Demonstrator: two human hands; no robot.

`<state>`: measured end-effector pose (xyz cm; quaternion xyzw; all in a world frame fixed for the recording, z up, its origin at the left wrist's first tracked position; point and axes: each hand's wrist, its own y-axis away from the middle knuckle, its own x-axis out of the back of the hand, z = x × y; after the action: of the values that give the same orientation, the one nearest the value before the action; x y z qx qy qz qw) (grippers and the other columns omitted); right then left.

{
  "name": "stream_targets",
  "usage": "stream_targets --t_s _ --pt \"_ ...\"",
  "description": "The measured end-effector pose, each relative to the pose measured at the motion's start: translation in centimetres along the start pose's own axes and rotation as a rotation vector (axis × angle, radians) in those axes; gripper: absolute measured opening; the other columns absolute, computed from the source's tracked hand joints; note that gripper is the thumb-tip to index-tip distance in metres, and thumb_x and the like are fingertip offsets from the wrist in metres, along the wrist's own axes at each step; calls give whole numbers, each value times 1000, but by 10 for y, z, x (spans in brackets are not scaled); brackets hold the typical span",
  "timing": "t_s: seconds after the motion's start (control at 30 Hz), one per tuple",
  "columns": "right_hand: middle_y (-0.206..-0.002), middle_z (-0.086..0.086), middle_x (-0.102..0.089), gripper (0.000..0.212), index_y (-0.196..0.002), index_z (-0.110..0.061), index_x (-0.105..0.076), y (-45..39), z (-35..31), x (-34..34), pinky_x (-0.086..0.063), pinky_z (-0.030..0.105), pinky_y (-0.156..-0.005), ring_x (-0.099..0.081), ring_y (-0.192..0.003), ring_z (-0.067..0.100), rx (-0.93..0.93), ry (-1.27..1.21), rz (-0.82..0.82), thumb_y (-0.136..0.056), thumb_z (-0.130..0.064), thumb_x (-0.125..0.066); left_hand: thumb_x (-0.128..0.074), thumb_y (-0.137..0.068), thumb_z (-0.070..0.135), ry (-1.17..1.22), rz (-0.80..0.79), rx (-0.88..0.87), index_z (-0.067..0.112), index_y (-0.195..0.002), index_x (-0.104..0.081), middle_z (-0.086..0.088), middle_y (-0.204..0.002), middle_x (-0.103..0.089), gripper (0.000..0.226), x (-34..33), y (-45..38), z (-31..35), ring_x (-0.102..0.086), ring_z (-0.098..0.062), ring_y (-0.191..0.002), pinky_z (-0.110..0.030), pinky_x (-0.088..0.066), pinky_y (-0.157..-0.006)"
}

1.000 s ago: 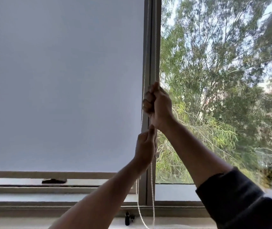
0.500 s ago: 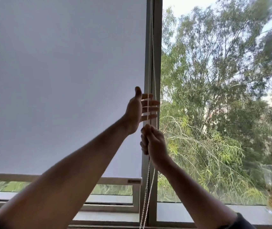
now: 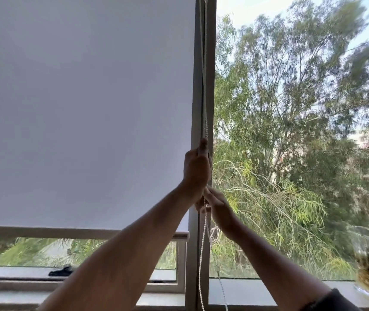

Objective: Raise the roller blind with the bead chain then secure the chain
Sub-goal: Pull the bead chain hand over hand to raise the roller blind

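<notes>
Both forearms reach up from the lower edge toward the vertical window frame (image 3: 210, 86). The right hand (image 3: 218, 206) sits lower, fingers closed around the bead chain (image 3: 202, 261), which hangs below it in two strands. The left hand (image 3: 196, 169) is directly above and touching it, fisted on the same chain, thumb pointing up. Left of the frame, the roller blind (image 3: 85, 108) covers most of the pane; its bottom bar (image 3: 44, 232) leaves a strip of glass exposed. Trees (image 3: 302, 131) fill the right pane.
</notes>
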<state>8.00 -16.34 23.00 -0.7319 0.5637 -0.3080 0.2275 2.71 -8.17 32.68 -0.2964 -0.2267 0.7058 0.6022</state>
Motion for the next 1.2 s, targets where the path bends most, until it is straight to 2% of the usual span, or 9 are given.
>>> stream_targets --t_s 0.07,0.2,0.33,0.43,0.53,0.87,1.03,1.13,1.2 --pt "-82 9 -67 29 -89 1 -62 -8 -13 14 -48 34 -74 -63 -74 13 -30 13 3 -87 -19 -41 -35 -104 45 -25 1 -11 19 -50 -37 -5 -45 -32 60 4 3 -9 -24 -14 -34 -24 -23 -46" --pt "-87 18 -71 32 -102 -1 -70 -34 -60 22 -54 33 -71 -67 -76 19 -40 -106 103 -93 -4 -40 -34 -106 39 0 -45 -28 18 -56 -55 8 -37 -43 59 8 18 -24 -37 -5 -30 -19 -31 -40" --pt "-82 7 -76 36 -105 -13 -72 -76 -121 12 -57 34 -67 -71 -70 18 -87 -346 73 -107 -27 -39 -34 -103 48 -31 -36 -59 21 -52 -48 -7 -46 -39 60 13 23 -34 -30 -15 -34 -26 -24 -47" --pt "-60 -2 -59 41 -100 -15 -68 -105 -159 3 -35 21 -47 -49 -44 10 -105 -528 56 -108 -39 -35 -34 -105 43 -18 -27 -42 20 -42 -37 -7 -44 -31 67 14 30 -36 -25 -14 -31 -21 -24 -44" --pt "-51 -8 -35 35 -79 -22 -57 -112 -176 -8 -11 18 -41 -23 -37 6 -48 -571 84 -108 -24 -37 -33 -107 40 19 -30 -50 21 -42 -37 -7 -45 -30 68 12 38 -35 -25 -14 -32 -19 -25 -41" --pt "-47 -12 -34 36 -76 -25 -50 -71 -134 -17 -8 20 -40 -21 -35 3 63 -582 119 -109 -20 -36 -16 -104 53 104 -112 200 8 -87 -65 -11 -78 -64 68 31 22 -51 -57 -19 -71 -32 -47 -71" --pt "-50 -4 -36 37 -74 -19 -51 -50 -112 -24 -19 19 -36 -27 -36 7 140 -411 163 -108 -17 -38 -20 -101 58 125 -88 81 17 -76 -69 -5 -65 -66 68 36 -30 7 -62 -20 -64 -36 -49 -67" --pt "-52 -5 -36 34 -77 -18 -48 -36 -99 -28 -18 17 -34 -25 -37 5 124 -392 131 -109 -20 -37 -20 -102 57 146 -115 95 11 -92 -69 -9 -82 -73 68 31 -56 48 -67 -23 -78 -46 -51 -94" --pt "-52 -4 -33 36 -75 -19 -46 -29 -90 -31 -17 16 -34 -23 -37 4 122 -345 122 -110 -24 -38 -17 -103 56 144 -151 125 9 -100 -67 -14 -93 -71 68 27 -66 70 -66 -26 -85 -47 -51 -95"
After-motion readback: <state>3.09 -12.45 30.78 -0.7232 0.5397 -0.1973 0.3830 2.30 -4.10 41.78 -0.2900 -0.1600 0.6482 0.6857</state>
